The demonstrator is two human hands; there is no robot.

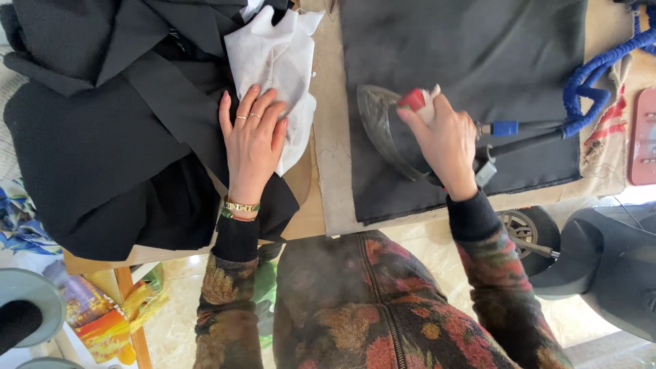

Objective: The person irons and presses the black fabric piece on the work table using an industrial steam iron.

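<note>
On the padded work table (pixel 329 137), seen from above:

Right hand (pixel 443 142): wrist bent, back of the hand upward, fingers curled closed around the handle of a steam iron (pixel 389 133); a scrap of pale cloth is bunched under the grip. Forearm in a dark floral sleeve, reaching forward from the body.

Steam iron: dark body, metal soleplate tipped on its side, red knob at the top of the handle. It rests on a flat dark grey fabric panel (pixel 478 61) spread over the right part of the table. A blue fitting and a black rod run from its rear to a blue braided hose (pixel 594 72) looping off to the upper right.

Left hand (pixel 251 140): laid flat, palm down, fingers extended and slightly spread, gripping nothing. Fingertips press on a white cloth piece (pixel 273 55); the heel of the hand lies on a heap of black garments (pixel 102 130). Rings on two fingers, gold and green bracelets at the wrist.

Far right edge: a pink plate-like object (pixel 644 137), partly out of view.
</note>
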